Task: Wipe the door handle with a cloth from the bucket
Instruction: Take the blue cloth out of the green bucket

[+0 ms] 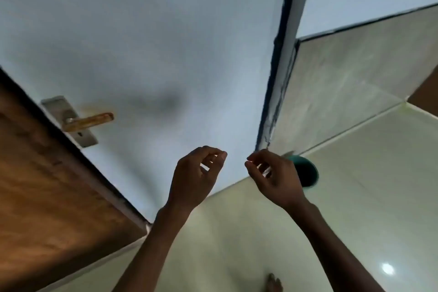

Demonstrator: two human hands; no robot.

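Hands first: your left hand (196,178) and right hand (272,176) are both raised at the lower centre of the frame, fingers loosely curled and parted, and neither is holding anything. No cloth shows anywhere in the picture, so you have not picked one up yet.

Your target, the door handle (88,121), sits at the middle left of the frame, a brass-coloured lever on a metal plate (68,121) with a keyhole below it. It is fixed to the pale door (154,31) just beside the wooden frame (47,185). It is well apart from both hands and nothing is touching it.

The bucket (307,173), teal-rimmed, stands on the tiled floor (355,197) at the middle right, partly hidden behind your right hand. Its inside looks dark and you cannot tell from here whether a cloth lies in it.

By this showing the task is at its very start. Everything is left: reach to the bucket with the nearer right hand, take out the cloth, carry it across to the handle, and wipe the lever and likely the plate as well.
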